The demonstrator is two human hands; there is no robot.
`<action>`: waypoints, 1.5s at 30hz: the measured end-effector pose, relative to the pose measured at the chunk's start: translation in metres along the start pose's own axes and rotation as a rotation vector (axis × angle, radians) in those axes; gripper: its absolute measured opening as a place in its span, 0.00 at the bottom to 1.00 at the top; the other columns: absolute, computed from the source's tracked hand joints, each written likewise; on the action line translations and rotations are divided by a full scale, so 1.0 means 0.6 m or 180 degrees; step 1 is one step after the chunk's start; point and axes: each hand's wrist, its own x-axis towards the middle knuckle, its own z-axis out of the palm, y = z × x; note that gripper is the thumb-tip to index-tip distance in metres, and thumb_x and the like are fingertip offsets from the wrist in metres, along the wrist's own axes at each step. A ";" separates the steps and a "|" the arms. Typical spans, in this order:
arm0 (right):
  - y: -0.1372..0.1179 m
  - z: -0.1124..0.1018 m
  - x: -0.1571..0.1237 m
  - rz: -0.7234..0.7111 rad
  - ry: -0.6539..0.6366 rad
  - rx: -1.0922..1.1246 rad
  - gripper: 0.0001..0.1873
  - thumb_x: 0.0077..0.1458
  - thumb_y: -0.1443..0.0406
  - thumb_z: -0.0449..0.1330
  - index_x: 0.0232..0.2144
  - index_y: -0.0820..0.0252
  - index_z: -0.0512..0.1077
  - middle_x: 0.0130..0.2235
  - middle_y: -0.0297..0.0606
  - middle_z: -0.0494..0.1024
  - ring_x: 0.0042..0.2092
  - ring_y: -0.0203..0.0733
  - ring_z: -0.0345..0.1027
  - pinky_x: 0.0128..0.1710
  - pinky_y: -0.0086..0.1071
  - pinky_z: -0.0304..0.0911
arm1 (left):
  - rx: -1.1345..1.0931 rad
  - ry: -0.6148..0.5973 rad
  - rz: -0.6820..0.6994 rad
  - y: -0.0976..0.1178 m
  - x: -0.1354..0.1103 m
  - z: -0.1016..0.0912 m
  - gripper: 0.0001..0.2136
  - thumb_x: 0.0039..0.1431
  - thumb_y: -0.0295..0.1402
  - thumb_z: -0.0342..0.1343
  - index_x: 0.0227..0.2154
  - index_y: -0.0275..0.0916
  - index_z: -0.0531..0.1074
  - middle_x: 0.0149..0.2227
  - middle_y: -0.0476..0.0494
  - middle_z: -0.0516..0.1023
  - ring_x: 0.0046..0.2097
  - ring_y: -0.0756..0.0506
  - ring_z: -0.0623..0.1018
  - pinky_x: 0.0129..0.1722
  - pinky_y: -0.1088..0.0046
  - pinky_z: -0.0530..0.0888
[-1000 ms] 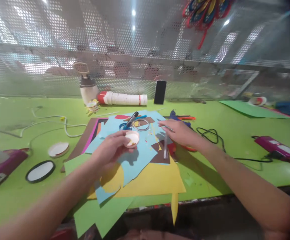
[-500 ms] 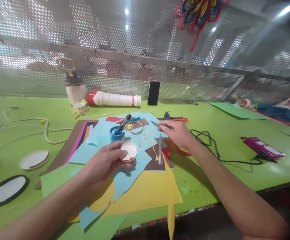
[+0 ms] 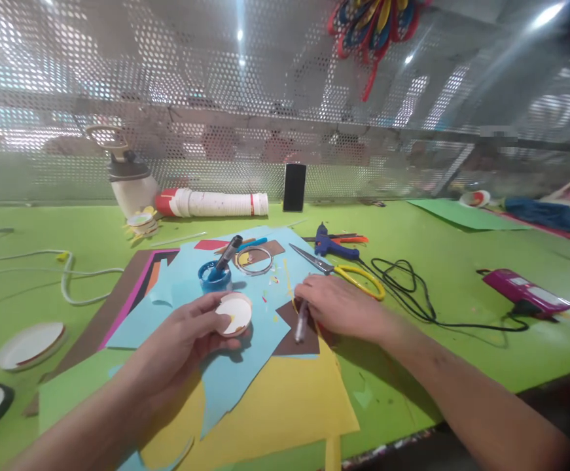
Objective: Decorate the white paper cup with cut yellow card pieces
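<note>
Disc, white, held between the fingers of left hand, above blue paper, near blue jar. Pen over brown paper, at fingers of right hand, whether gripped cannot be told; scissors lying just beyond.

Bright, hazy overhead light; small round white lamps glare against grey perforated metal screen. Soft shadow under bare right hand, across lime-green bench. Far background blurry; edges stretched, far right corner darkened.
</note>
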 end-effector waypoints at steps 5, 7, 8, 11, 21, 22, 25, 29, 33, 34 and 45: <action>0.020 -0.041 -0.007 0.0544 0.0693 0.0780 0.05 0.55 0.69 0.54 0.32 0.58 0.69 0.30 0.35 0.75 0.28 0.37 0.66 0.29 0.31 0.59 | 0.0087 0.0054 0.0112 0.006 0.003 -0.005 0.13 0.52 0.27 0.59 0.42 0.38 0.75 0.40 0.41 0.77 0.38 0.47 0.77 0.33 0.77 0.76; 0.039 -0.061 -0.015 0.0782 0.1005 0.1332 0.03 0.53 0.67 0.56 0.30 0.58 0.70 0.29 0.34 0.75 0.28 0.36 0.66 0.28 0.30 0.60 | 0.0116 0.0049 0.0109 0.006 0.003 -0.005 0.12 0.52 0.27 0.59 0.41 0.38 0.75 0.40 0.41 0.77 0.37 0.47 0.77 0.33 0.78 0.76; 0.049 -0.069 -0.020 0.0869 0.1120 0.1595 0.02 0.52 0.67 0.57 0.30 0.59 0.70 0.29 0.34 0.74 0.28 0.36 0.66 0.28 0.30 0.61 | 0.0133 0.0064 0.0097 0.006 0.003 -0.004 0.11 0.52 0.27 0.59 0.41 0.38 0.75 0.40 0.40 0.77 0.37 0.47 0.77 0.33 0.78 0.76; 0.071 -0.080 -0.030 0.0981 0.1238 0.2273 0.03 0.49 0.66 0.58 0.30 0.60 0.70 0.27 0.34 0.72 0.27 0.36 0.66 0.26 0.30 0.61 | 0.0146 0.0075 0.0027 0.007 0.000 0.000 0.11 0.52 0.27 0.60 0.40 0.38 0.76 0.38 0.41 0.77 0.37 0.46 0.77 0.32 0.78 0.76; 0.065 -0.057 -0.017 0.0608 0.0208 0.2873 0.02 0.49 0.68 0.59 0.27 0.62 0.70 0.27 0.34 0.74 0.29 0.35 0.68 0.30 0.30 0.64 | 0.0204 0.0317 -0.0130 0.015 0.001 0.007 0.14 0.47 0.27 0.63 0.40 0.37 0.75 0.37 0.40 0.79 0.36 0.44 0.78 0.31 0.75 0.77; 0.066 -0.056 -0.015 0.0697 0.0548 0.2964 0.03 0.49 0.67 0.60 0.28 0.63 0.70 0.27 0.34 0.74 0.28 0.35 0.67 0.29 0.30 0.64 | 0.0224 0.0346 -0.0123 0.015 0.001 0.007 0.15 0.46 0.26 0.63 0.40 0.37 0.75 0.36 0.40 0.79 0.36 0.44 0.78 0.31 0.75 0.77; 0.069 -0.056 -0.014 0.0823 0.1561 0.3079 0.05 0.50 0.66 0.60 0.30 0.63 0.71 0.23 0.31 0.71 0.24 0.32 0.64 0.26 0.28 0.63 | 0.0308 0.0409 -0.0125 0.017 0.000 0.008 0.16 0.46 0.26 0.63 0.41 0.36 0.75 0.36 0.40 0.79 0.35 0.45 0.78 0.31 0.75 0.77; 0.071 -0.049 -0.009 0.0828 0.1926 0.2602 0.09 0.53 0.69 0.57 0.37 0.64 0.75 0.26 0.34 0.75 0.29 0.35 0.70 0.34 0.32 0.67 | 0.0349 0.0435 -0.0027 0.021 -0.001 0.008 0.16 0.46 0.24 0.62 0.42 0.34 0.74 0.38 0.41 0.79 0.34 0.47 0.77 0.30 0.79 0.77; 0.072 -0.029 -0.002 0.0569 0.1233 0.1884 0.17 0.53 0.71 0.56 0.46 0.63 0.74 0.40 0.41 0.79 0.39 0.39 0.71 0.41 0.33 0.65 | 0.0411 0.0386 -0.0018 0.021 0.001 0.006 0.15 0.47 0.24 0.61 0.41 0.34 0.74 0.40 0.40 0.78 0.34 0.48 0.77 0.31 0.79 0.77; 0.071 -0.024 -0.002 0.0486 0.0996 0.1690 0.19 0.53 0.72 0.56 0.48 0.61 0.73 0.42 0.41 0.79 0.40 0.39 0.71 0.41 0.33 0.64 | 0.0432 0.0367 -0.0021 0.021 0.001 0.006 0.15 0.48 0.24 0.61 0.41 0.34 0.74 0.41 0.40 0.78 0.34 0.48 0.77 0.31 0.79 0.77; 0.016 -0.015 0.008 0.0130 0.0022 0.0465 0.21 0.53 0.75 0.53 0.47 0.57 0.74 0.36 0.42 0.76 0.37 0.42 0.66 0.35 0.31 0.56 | 0.0409 0.0208 0.0073 0.018 -0.003 0.012 0.15 0.48 0.23 0.60 0.42 0.33 0.75 0.41 0.40 0.77 0.35 0.49 0.76 0.30 0.81 0.77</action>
